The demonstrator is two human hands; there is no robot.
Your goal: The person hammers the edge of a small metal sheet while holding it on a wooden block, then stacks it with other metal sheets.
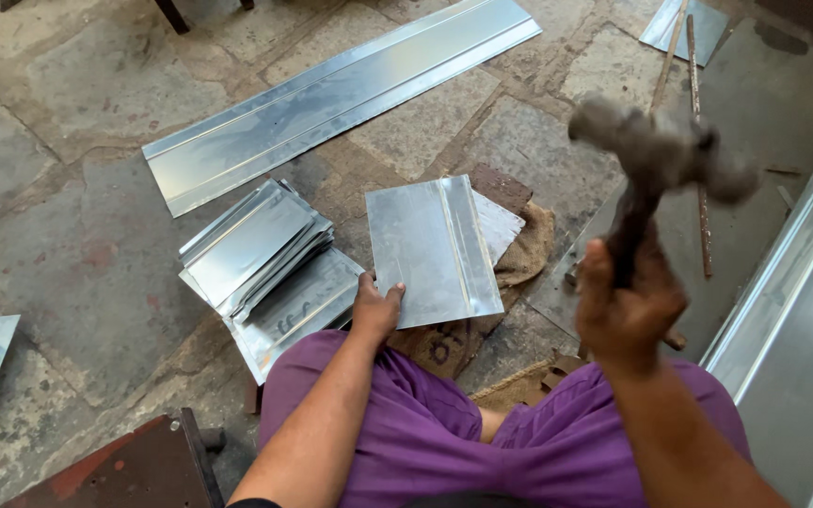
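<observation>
My right hand (625, 310) has a closed grip on the hammer (656, 165), raised and blurred above the floor. My left hand (375, 309) pins the near corner of the folded metal sheet (432, 249), fingers flat, beside a stack of sheets (270, 263).

Your left hand (374, 309) presses the near corner of a small shiny sheet-metal panel (433, 249) with a raised lengthwise fold, lying flat on burlap sacking. Your right hand (625, 310) grips a dark hammer (656, 155), raised and motion-blurred, above the floor.
</observation>
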